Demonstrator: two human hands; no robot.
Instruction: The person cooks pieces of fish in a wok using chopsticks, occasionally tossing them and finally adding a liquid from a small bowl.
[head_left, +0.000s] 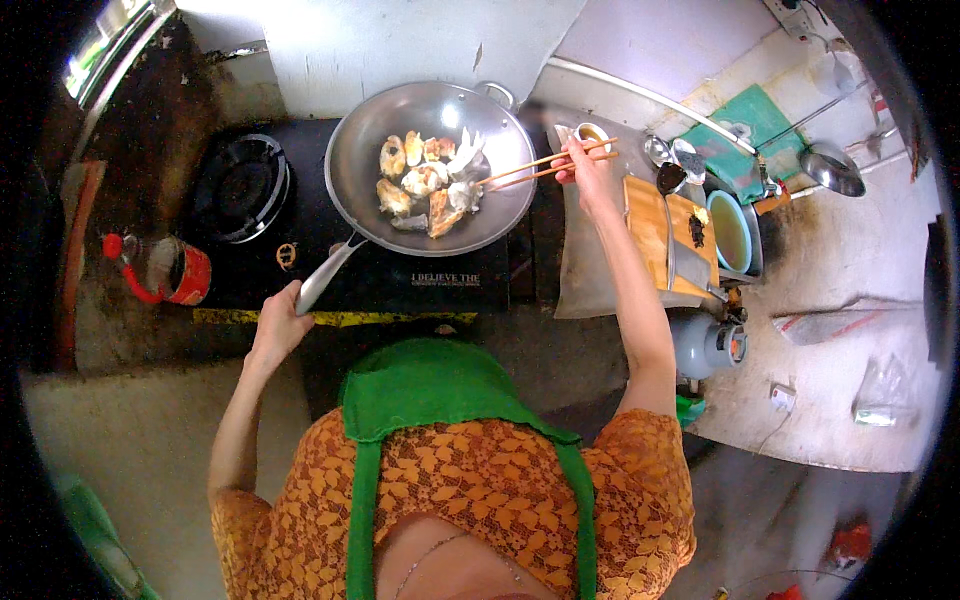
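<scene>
My left hand (283, 324) grips the long metal handle (330, 274) of a large steel wok (360, 202). The wok sits over the right side of a black gas stove (442, 281). Inside it lie several pale and browned chunks of food (424, 180), which look like fish or meat pieces. Between the fingers of my right hand (583, 169) is a pair of wooden chopsticks (529, 172). Their tips meet a greyish piece (465, 196) at the right of the food; whether they pinch it I cannot tell. A small bowl of brownish liquid (592, 133) stands just beyond my right hand.
Left of the wok is a bare burner (244, 187), with a red-capped plastic oil bottle (161, 270) near it. To the right lie a wooden cutting board (645, 217), a cleaver (694, 268), a ladle (670, 184) and a light-blue basin (729, 231). A grey gas cylinder (694, 345) stands below.
</scene>
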